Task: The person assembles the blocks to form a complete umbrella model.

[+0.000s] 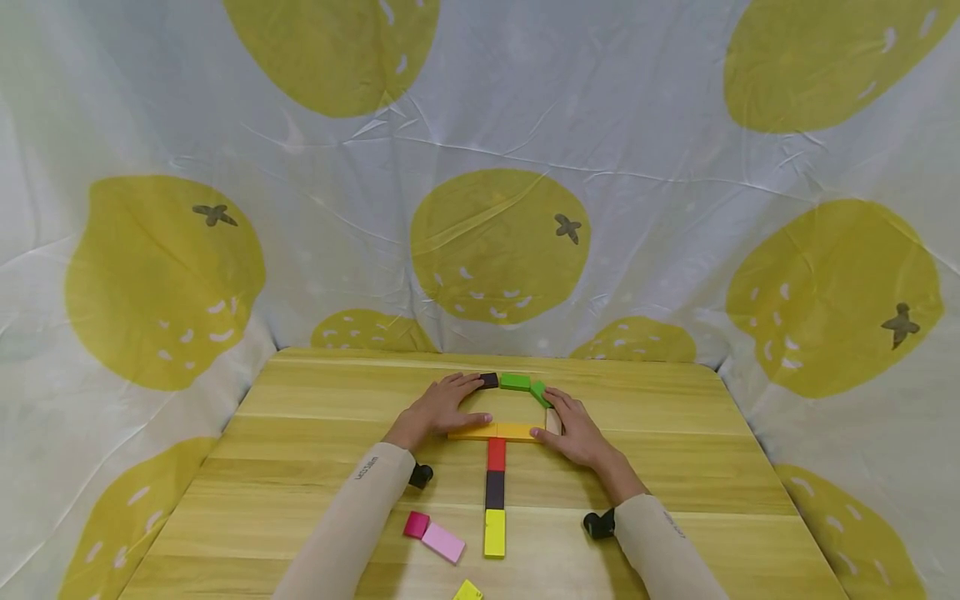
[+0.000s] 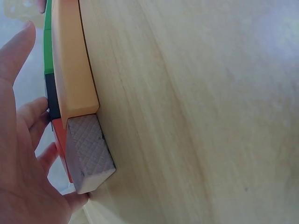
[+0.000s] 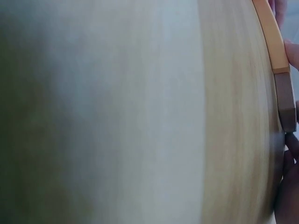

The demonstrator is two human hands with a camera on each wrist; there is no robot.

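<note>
Colored blocks lie on the table as an arch over a straight row, with a stem running toward me. My left hand (image 1: 442, 406) spans the arch's left side, fingertips at the black block (image 1: 489, 381) and thumb over the row of orange blocks (image 1: 517, 431). In the left wrist view, its extended fingers lie beside a red block (image 2: 60, 140) and a plain wooden block (image 2: 91, 149). My right hand (image 1: 576, 429) spans the other side, fingers at the angled green block (image 1: 539, 393), thumb at the orange row's right end. It partly covers a pale wooden block (image 1: 553, 421). Another green block (image 1: 515, 382) tops the arch.
The stem is a red block (image 1: 497, 454), a dark block (image 1: 495, 490) and a yellow block (image 1: 495, 533). Left of it lie a magenta block (image 1: 416, 524) and a pink block (image 1: 444, 543). Another yellow block (image 1: 468, 591) is at the bottom. A lemon-print curtain (image 1: 645, 250) hangs behind the table.
</note>
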